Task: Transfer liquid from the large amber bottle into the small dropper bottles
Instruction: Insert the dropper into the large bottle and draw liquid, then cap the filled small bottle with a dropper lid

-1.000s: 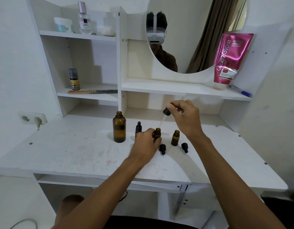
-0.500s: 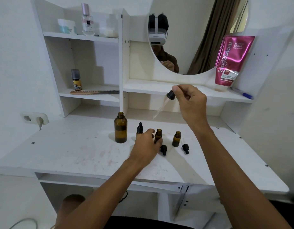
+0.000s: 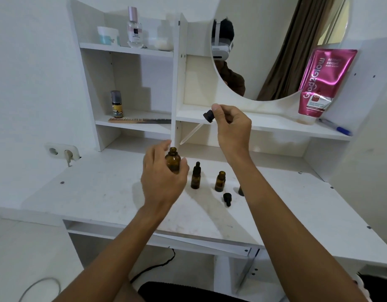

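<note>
My left hand [image 3: 163, 178] grips the large amber bottle [image 3: 173, 159], which stands open and upright on the white desk [image 3: 101, 192]. My right hand [image 3: 231, 129] pinches the black bulb of a glass dropper [image 3: 199, 127]; its tip slants down-left and hangs just above and right of the large bottle's mouth. One small amber dropper bottle [image 3: 196, 176] stands capped. A second small bottle [image 3: 220, 181] stands open to its right. A loose black dropper cap [image 3: 227, 198] lies in front of that one. Another small dark item [image 3: 241, 191] is mostly hidden by my right forearm.
White shelves [image 3: 133, 125] rise behind the desk with a comb, a small jar and cosmetics. A round mirror [image 3: 275, 51] hangs above a shelf holding a pink tube [image 3: 323, 83] and a blue pen [image 3: 336, 127]. A wall socket [image 3: 62, 151] sits at left.
My left hand left the small bottle and took hold of the large amber bottle. My right hand carried the dropper up and left, over the large bottle's mouth.
</note>
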